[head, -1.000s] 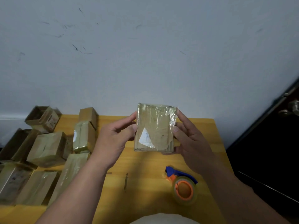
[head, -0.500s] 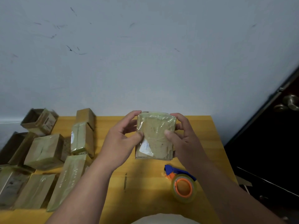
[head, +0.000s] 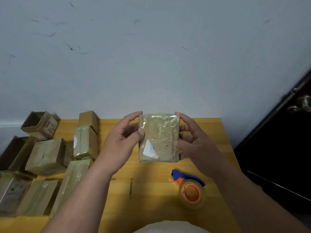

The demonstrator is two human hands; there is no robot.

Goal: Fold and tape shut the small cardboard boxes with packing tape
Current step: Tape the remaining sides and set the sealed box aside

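A small cardboard box [head: 159, 137] wrapped in shiny clear tape, with a white label scrap low on its face, stands upright above the yellow wooden table [head: 151, 190]. My left hand [head: 122, 142] grips its left edge, thumb on the front and fingers curled over the top corner. My right hand [head: 193, 143] holds the right edge the same way. A tape dispenser [head: 190, 189] with an orange core and blue handle lies on the table below my right hand.
Several taped boxes [head: 45, 155] and flat packs lie along the table's left side, with two open-topped boxes [head: 40, 123] at the far left. A white wall rises behind. A dark door with a knob [head: 303, 103] stands to the right.
Both hands shifted on the box: fingers slid up to its top corners and the box was turned slightly, its face now squarer to me. The dispenser did not move.
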